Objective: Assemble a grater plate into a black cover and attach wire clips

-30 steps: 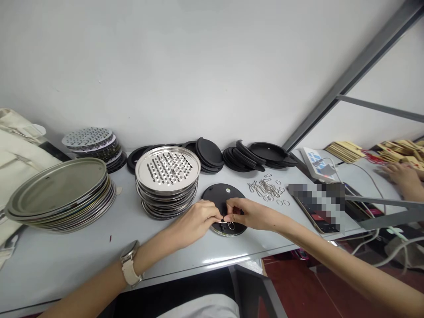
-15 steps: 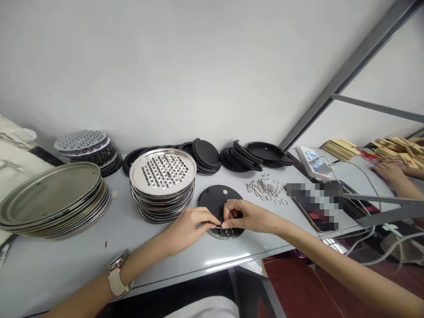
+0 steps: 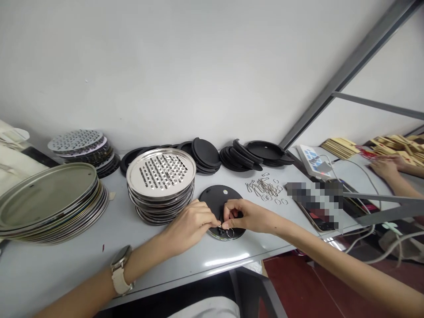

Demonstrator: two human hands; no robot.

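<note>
Fingers of your left hand (image 3: pixel 192 223) and right hand (image 3: pixel 247 215) are pinched together on a tiny metal ring (image 3: pixel 229 231) at the near edge of the black disc (image 3: pixel 221 201). Pinch loosely and you could drop it off the table (image 3: pixel 66 260).

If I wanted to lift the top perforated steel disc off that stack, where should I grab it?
Probably by its raised rim at the near right edge, coming from the front. The top disc lies flat, its rim overhanging the stack slightly, so fingertips could hook under. The perforated middle looks sharp. Both the left hand and right hand work just beside it.
</note>
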